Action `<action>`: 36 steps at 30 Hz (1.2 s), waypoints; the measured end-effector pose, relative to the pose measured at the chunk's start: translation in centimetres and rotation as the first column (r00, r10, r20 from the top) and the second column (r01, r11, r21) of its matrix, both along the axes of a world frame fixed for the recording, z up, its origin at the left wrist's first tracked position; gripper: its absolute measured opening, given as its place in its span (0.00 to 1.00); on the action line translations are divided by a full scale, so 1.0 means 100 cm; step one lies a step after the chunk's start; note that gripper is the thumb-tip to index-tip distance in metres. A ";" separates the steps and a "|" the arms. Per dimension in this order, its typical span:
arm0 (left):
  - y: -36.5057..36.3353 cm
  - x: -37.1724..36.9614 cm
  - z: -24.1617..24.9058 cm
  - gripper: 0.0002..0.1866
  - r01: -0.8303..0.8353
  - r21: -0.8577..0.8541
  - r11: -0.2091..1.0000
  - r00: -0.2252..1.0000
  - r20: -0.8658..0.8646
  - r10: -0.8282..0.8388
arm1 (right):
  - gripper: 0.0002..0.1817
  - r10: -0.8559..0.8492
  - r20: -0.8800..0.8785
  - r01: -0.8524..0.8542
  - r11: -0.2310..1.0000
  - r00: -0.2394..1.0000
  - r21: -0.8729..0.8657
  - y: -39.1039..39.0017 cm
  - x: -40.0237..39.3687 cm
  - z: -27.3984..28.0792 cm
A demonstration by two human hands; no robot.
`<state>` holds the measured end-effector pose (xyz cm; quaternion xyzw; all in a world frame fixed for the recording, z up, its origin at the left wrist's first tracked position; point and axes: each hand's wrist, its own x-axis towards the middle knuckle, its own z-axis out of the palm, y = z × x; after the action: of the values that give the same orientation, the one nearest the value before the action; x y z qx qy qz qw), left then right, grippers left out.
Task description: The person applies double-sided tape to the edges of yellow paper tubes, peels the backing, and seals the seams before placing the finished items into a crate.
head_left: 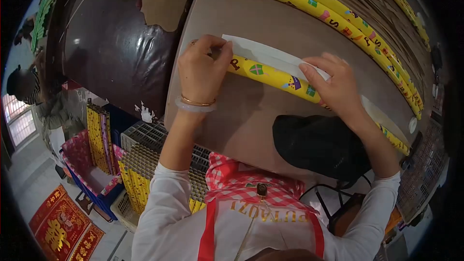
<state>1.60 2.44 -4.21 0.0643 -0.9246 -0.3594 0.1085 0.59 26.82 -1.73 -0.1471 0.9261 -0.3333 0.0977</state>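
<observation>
A yellow wrapping paper roll (276,78) with colourful printed letters and gift shapes lies across the brown table in front of me. Along its far side stands a loose white edge (263,49), the unprinted back of the sheet. My left hand (200,70), with bangles on its wrist, is closed at the roll's left end, thumb and fingers pinched by the white edge. Further right, my right hand (334,81) grips the white edge, thumb on the near side. Beyond its wrist the roll continues to the lower right, partly hidden by my forearm.
Several finished yellow rolls (309,4) lie along the table's far side, beside thin brown strips (372,7). A black cap (319,147) rests near my right forearm. At left are a dark brown covered surface (116,53) and crates of upright yellow rolls (133,183).
</observation>
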 end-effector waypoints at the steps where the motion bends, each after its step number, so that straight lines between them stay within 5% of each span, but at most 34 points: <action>1: 0.000 0.000 0.001 0.09 -0.024 -0.009 1.000 0.999 0.035 0.025 | 0.13 -0.014 0.041 0.015 1.000 0.999 -0.003 -0.001 -0.001 0.001; 8: 0.008 -0.005 0.009 0.06 -0.078 0.033 0.996 0.996 0.041 0.076 | 0.11 0.062 -0.076 -0.057 0.996 0.995 0.065 -0.004 -0.002 -0.005; 36: 0.013 -0.014 0.009 0.04 -0.053 -0.238 0.970 0.997 0.043 0.065 | 0.10 0.096 -0.185 -0.086 0.995 0.978 0.059 -0.006 -0.006 -0.005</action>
<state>0.17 3.70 -3.36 0.0873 -0.9610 -0.2415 0.1028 -0.01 26.19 -2.26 -0.2176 0.9316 -0.2898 0.0287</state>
